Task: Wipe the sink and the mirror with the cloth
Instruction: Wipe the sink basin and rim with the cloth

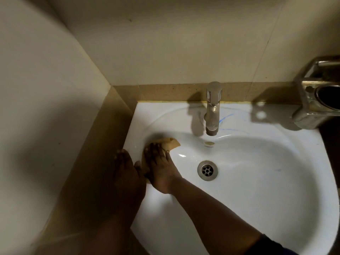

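Observation:
A white sink (pixel 257 181) fills the lower right of the head view, with a metal drain (pixel 207 170) in its basin. A yellow-tan cloth (pixel 170 143) lies against the basin's left inner wall. My right hand (pixel 160 168) presses flat on the cloth, fingers spread and pointing away from me. My left hand (pixel 127 173) rests flat on the sink's left rim, beside the right hand, holding nothing. The mirror is not in view.
A chrome tap (pixel 212 107) stands at the back of the sink, with faint blue marks on the porcelain near it. A metal holder (pixel 318 92) is fixed at the right. Tiled walls close in at the left and back, above a tan ledge (pixel 103 144).

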